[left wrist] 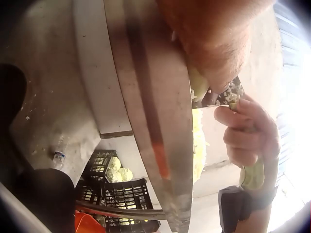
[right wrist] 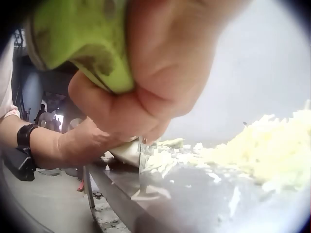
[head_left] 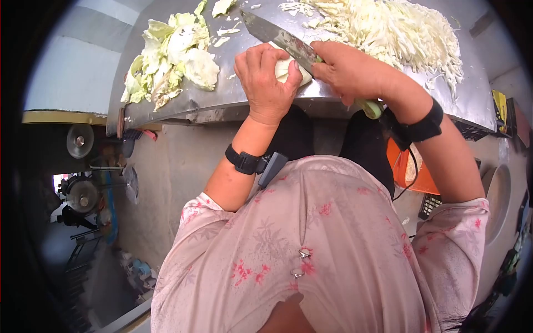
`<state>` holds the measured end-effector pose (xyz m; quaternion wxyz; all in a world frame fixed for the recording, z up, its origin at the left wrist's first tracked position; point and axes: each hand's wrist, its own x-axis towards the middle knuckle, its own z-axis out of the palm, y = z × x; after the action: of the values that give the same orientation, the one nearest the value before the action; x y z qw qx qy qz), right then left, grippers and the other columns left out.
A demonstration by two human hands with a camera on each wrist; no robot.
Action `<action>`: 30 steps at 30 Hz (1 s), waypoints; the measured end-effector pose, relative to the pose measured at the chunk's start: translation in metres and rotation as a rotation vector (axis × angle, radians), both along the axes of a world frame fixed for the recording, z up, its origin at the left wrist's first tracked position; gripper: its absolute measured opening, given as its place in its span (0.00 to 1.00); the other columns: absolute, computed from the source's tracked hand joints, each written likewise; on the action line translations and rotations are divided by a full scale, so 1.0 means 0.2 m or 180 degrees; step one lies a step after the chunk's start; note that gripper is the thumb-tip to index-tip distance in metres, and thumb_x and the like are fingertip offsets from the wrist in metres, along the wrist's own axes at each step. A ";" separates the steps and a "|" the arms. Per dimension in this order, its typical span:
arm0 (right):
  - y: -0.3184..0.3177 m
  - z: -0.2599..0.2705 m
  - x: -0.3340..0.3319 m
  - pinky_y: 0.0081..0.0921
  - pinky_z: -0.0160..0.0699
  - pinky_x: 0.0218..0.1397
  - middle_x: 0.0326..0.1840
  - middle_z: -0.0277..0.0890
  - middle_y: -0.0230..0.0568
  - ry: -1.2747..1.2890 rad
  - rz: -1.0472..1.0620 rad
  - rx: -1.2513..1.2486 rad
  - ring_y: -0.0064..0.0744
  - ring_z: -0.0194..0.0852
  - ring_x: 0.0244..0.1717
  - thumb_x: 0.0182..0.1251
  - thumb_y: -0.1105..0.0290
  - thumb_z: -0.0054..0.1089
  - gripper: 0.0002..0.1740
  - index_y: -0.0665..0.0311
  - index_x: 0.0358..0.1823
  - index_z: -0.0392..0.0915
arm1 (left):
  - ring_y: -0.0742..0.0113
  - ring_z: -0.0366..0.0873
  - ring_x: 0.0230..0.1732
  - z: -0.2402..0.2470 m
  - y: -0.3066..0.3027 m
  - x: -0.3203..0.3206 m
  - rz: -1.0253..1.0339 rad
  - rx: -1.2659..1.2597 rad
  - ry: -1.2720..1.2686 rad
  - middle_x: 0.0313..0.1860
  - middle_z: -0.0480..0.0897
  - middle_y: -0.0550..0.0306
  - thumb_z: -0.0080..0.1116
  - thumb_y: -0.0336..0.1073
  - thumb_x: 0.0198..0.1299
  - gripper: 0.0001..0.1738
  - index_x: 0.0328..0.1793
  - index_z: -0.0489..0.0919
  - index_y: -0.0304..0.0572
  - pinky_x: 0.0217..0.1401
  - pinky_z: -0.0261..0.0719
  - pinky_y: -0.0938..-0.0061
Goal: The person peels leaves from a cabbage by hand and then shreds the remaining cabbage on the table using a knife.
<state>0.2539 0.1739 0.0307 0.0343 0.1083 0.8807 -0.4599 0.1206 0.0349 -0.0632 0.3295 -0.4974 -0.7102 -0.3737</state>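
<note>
A piece of pale cabbage [head_left: 290, 73] lies at the front edge of the metal table [head_left: 222, 102], with the left hand [head_left: 265, 83] curled over it. The right hand [head_left: 350, 72] grips the green handle [head_left: 370, 107] of a large knife [head_left: 283, 41]; its blade, with bits stuck on it, stands against the right side of the cabbage. In the right wrist view the green handle [right wrist: 82, 39] fills the fist [right wrist: 160, 73], and the blade [right wrist: 142, 162] points down at the table. The left fingertips are hidden in the left wrist view.
Shredded cabbage [head_left: 388, 33] is heaped at the back right of the table. Loose outer leaves [head_left: 177, 53] lie at the left. Below the table are black crates [left wrist: 127, 199] with whole cabbages [left wrist: 119, 174], and an orange container [head_left: 408, 166].
</note>
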 end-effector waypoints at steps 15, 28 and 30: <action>-0.15 -0.03 0.20 0.50 0.75 0.35 0.25 0.75 0.67 0.0843 -0.0390 0.0060 0.69 0.77 0.31 0.69 0.73 0.53 0.11 0.76 0.43 0.66 | 0.51 0.69 0.50 -0.02 -0.01 0.00 -0.0013 0.0034 0.0013 0.45 0.78 0.54 0.66 0.40 0.58 0.10 0.37 0.79 0.46 0.57 0.67 0.60; -0.09 -0.02 0.12 0.31 0.71 0.21 0.21 0.66 0.41 0.0380 -0.0045 -0.0037 0.33 0.67 0.17 0.76 0.71 0.45 0.09 0.70 0.49 0.63 | 0.52 0.70 0.48 -0.01 0.01 0.00 0.0042 0.0003 0.0043 0.43 0.79 0.54 0.67 0.36 0.54 0.10 0.37 0.77 0.45 0.56 0.66 0.61; -0.09 0.00 0.17 0.43 0.75 0.27 0.20 0.73 0.58 0.0479 -0.0048 -0.0015 0.55 0.76 0.20 0.71 0.72 0.49 0.11 0.76 0.41 0.64 | 0.53 0.71 0.47 -0.01 0.00 -0.01 -0.0027 0.0024 0.0064 0.42 0.79 0.55 0.67 0.36 0.53 0.10 0.37 0.76 0.45 0.56 0.66 0.61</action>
<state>0.2884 0.1567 0.0313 -0.0352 0.0799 0.8788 -0.4690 0.1191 0.0358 -0.0646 0.3369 -0.5029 -0.7033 -0.3727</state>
